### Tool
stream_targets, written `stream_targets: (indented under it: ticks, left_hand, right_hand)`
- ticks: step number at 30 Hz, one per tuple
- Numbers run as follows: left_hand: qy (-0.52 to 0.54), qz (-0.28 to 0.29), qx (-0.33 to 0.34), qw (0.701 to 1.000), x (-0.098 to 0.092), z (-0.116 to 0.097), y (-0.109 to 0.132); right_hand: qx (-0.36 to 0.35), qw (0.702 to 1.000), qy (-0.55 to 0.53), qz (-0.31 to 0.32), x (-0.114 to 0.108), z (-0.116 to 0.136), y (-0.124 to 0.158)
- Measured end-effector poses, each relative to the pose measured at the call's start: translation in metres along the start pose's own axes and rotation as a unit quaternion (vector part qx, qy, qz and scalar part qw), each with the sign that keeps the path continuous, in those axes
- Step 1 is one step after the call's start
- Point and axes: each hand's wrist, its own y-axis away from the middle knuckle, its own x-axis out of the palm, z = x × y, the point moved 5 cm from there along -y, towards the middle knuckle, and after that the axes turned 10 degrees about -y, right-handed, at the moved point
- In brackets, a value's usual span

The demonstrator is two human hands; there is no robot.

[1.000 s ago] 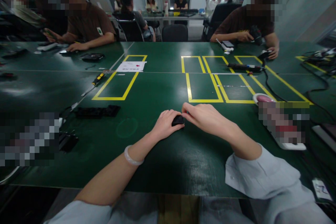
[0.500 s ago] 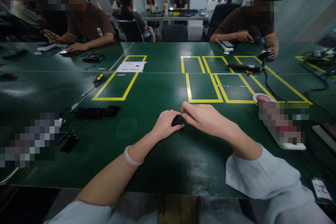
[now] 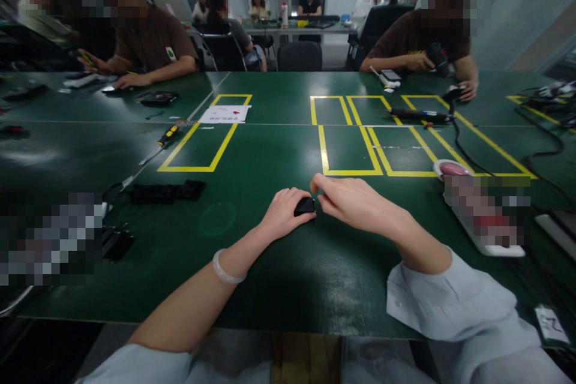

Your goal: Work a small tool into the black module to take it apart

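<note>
On the green bench [image 3: 270,288], near the middle of its near edge, the left hand [image 3: 284,214] lies knuckles-up with its fingers curled down over a small black part [image 3: 305,206]. It holds the part against the surface, so that only the part's right end shows past the fingertips. The right hand [image 3: 355,201] comes in from the right, its thumb and forefinger drawn tight together and pinching at that exposed end. The other fingers are folded loosely behind, and whether something smaller sits between the tips cannot be told. The two hands touch or nearly touch over the part. A pale bracelet [image 3: 227,270] rings the left wrist. Toward the left edge lie black trays [image 3: 166,192]. Farther in, a yellow-handled screwdriver [image 3: 168,134] lies beside a yellow tape rectangle [image 3: 198,147] with a white sheet [image 3: 224,114] at its far end. A pink dish [image 3: 450,168] stands near the right edge.
</note>
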Motion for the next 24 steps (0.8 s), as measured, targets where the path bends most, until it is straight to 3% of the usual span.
stream_targets:
  ticks: [13, 24]
  left_hand:
    - [-0.003, 0.005, -0.005, 1.000, -0.0004, -0.0005, -0.0006]
    - [-0.003, 0.004, -0.002, 1.000, 0.0017, 0.0013, -0.0003]
  right_hand:
    - [0.023, 0.999, 0.032, 0.006, 0.0024, -0.0021, -0.0027]
    - [0.014, 1.000, -0.015, 0.000, -0.0015, 0.0035, -0.0006]
